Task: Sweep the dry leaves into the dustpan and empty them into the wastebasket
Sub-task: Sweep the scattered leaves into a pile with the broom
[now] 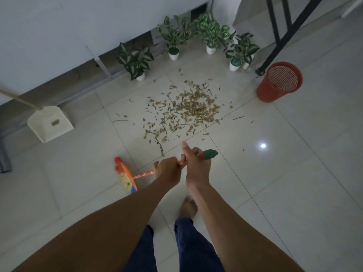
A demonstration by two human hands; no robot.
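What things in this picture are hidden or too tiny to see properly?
All in the head view:
- The dustpan: its long handle runs off the left edge, and its label is too small to read.
- The broom: the left hand and right hand cover the middle of its handle.
- The black frame: cut off by the top edge.
- The wastebasket: too dim inside to tell what it holds.

several potted plants point(173, 39), white pots, variegated leaves, grouped by base of pale wall point(59, 26). glossy tiled floor point(294, 173), bright light reflection point(263, 145) at right. black railing point(282, 41) upper right. grey pipe point(5, 158) at left edge.
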